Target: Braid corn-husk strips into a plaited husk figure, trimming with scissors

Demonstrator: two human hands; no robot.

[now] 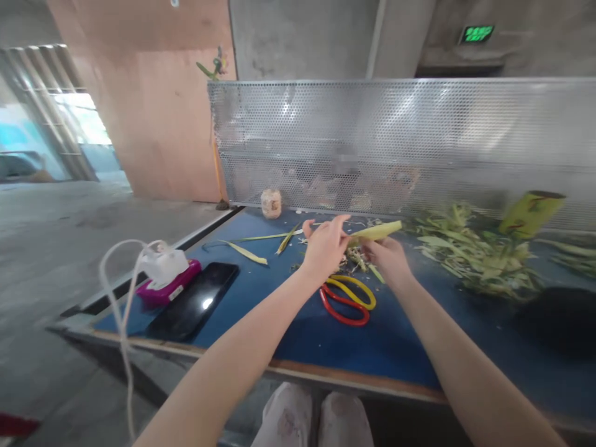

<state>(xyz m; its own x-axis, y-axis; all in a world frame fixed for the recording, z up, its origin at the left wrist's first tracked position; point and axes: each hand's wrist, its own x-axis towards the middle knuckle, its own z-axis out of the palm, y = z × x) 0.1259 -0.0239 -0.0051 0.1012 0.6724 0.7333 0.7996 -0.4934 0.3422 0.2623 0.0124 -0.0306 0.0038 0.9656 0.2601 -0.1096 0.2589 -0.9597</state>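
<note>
A flat, pale green leaf strip is held between both hands above the table. My left hand pinches its left end between thumb and forefinger, with the other fingers partly raised. Closed around its lower edge is my right hand; some of its fingertips are hidden behind the strip. Below the hands lie small plant scraps and a pair of scissors with one red and one yellow handle, its blades covered by scraps. Several long narrow leaf pieces lie left of my left hand.
A heap of cut leaves, a yellow-green container and a blurred black object are at right. Left are a black phone, a purple power strip with white cable, and a whitish roll-like object. A perforated metal screen stands behind.
</note>
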